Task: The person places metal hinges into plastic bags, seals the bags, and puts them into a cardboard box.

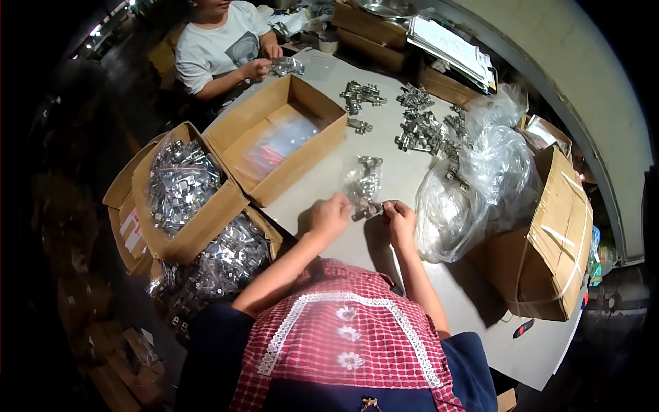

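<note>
At the table's middle, my left hand [331,217] is closed on the edge of a small clear plastic bag [353,180]. Metal pieces that look like cabinet hinges show in and beside this bag. Between my two hands is one metal hinge [368,210], pinched at its right end by the thumb and fingers of my right hand [400,221]. Farther off lie a loose heap of hinges [424,130], a smaller group of hinges [360,96] and a single hinge [360,126].
An open cardboard box [312,152] holding flat plastic bags stands to the left. Beside it, another box [199,237] is full of bagged metal parts. Crumpled clear plastic [498,168] and a strapped carton [549,254] are right. A co-worker [223,48] handles a bag across the table.
</note>
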Demonstrator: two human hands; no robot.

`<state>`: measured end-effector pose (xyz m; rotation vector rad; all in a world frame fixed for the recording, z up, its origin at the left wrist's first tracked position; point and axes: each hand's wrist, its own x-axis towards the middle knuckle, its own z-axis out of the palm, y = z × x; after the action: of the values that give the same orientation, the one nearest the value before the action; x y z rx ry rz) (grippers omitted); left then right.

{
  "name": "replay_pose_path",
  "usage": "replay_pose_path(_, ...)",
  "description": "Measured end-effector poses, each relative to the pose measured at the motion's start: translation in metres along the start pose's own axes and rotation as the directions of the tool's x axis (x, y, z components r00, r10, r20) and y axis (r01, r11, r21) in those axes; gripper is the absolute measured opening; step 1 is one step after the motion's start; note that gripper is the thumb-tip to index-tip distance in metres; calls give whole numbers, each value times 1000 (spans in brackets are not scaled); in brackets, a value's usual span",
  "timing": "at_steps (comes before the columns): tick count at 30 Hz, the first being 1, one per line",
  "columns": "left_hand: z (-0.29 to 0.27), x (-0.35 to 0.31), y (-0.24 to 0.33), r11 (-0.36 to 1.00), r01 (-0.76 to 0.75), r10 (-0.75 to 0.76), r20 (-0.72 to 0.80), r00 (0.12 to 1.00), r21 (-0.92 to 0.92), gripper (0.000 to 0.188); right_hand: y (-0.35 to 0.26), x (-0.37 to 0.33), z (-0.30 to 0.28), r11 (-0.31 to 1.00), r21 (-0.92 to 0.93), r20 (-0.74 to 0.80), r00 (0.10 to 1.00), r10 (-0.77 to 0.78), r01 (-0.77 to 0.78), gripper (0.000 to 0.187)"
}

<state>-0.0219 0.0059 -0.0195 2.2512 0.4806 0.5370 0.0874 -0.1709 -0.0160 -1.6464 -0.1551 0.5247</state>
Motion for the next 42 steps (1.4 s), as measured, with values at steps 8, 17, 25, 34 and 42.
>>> replay_pose_path(8, -7, -8, -7, 992, -91, 94, -23, 995, 90, 10, -8, -14, 33, 995, 90, 439, 898, -1, -43, 59)
replay_pose_path(17, -11, -3, 7, 871, -334, 339, 50, 939, 360, 14, -24, -4, 15, -124, -813, 542, 661, -518, 569, 45)
replay_pose_path(25, -70, 38, 45, 901, -432, 430, -226, 874, 40, 5, -99, 10, -19, 42, -647, 548, 502, -669, 762, 14)
replay_pose_path(34, -135, 30, 145, 772, -631, 634, -168, 755, 73, 7, -181, -61, 21, 540, -259, 416, 597, -686, 801, 20)
replay_pose_path(42, -182, 5, 159, 836, -546, 546, -192, 816, 58, 10, -214, -90, 42, 415, -178, 470, 448, -761, 892, 14)
